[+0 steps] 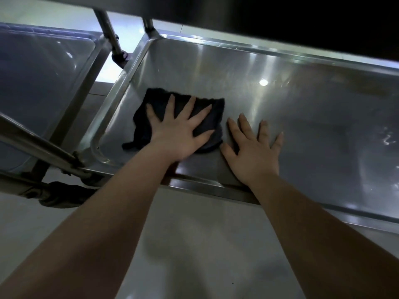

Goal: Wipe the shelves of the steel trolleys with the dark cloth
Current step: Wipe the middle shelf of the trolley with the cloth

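Note:
The dark cloth point(159, 100) lies crumpled near the left end of a steel trolley's lower shelf point(302, 108). My left hand point(179, 130) presses flat on the cloth with its fingers spread. Just to the right of the cloth, my right hand point(252, 152) rests flat on the bare steel, fingers spread, holding nothing. A shelf above casts a dark band across the top of the view.
A second steel trolley's shelf point(43, 67) stands to the left, with upright posts point(108, 33) between the two. A caster wheel point(62, 194) sits on the pale floor point(194, 244) at lower left. The shelf has a raised rim point(205, 186) at its near edge.

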`<state>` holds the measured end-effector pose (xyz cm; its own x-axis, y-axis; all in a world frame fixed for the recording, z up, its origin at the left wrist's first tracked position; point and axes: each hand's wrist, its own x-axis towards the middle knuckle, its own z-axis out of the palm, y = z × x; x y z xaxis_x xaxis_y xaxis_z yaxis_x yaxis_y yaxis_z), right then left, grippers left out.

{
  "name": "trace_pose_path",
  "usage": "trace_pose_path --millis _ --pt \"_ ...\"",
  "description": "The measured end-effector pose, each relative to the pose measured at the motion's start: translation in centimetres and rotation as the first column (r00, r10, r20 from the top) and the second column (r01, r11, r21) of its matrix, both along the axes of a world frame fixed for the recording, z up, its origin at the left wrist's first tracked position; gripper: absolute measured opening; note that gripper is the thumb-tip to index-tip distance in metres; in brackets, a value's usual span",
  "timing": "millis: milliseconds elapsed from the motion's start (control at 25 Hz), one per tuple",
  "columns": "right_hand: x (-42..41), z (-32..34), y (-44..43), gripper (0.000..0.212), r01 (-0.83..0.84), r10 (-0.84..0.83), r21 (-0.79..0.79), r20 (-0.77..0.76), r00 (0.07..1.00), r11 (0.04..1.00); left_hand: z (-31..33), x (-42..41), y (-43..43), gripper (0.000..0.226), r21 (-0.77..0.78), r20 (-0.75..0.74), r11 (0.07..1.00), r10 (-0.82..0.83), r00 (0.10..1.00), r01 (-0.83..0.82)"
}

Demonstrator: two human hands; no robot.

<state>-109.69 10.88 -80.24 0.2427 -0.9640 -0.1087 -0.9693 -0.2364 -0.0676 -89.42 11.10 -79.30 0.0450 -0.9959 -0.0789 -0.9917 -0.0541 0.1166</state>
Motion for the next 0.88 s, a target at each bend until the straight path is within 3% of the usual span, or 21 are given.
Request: trace_pose_path --millis 120,240,440,720,880 --pt "-0.4 0.4 0.1 0.084 -0.111 0.111 0.060 0.005 0.994 0.992 -0.5 0.9 4.9 0.066 -0.015 0.008 0.998 0.067 0.998 -0.067" --pt "-4.1 1.7 -1.0 0.063 -0.153 0.144 0.032 0.190 0.971 0.988 0.1 0.6 5.1 0.069 0.027 0.035 0.996 0.081 0.996 -0.082" --pt "-13.2 0.8 -0.7 0.058 0.215 -0.214 0.020 -0.051 0.976 0.976 0.2 0.0 5.6 0.072 0.033 0.009 0.992 0.120 0.993 -0.120" --pt "-13.4 -0.3 -0.1 0.060 0.200 -0.201 -0.043 -0.036 0.979 0.979 -0.5 -6.5 1.2 0.078 -0.027 0.028 0.999 -0.022 0.999 0.023" --pt "-13.0 -0.2 0.0 0.062 0.188 -0.190 -0.052 -0.033 0.981 0.981 0.6 -2.4 -5.6 0.084 0.039 0.019 0.987 0.152 0.988 -0.153"
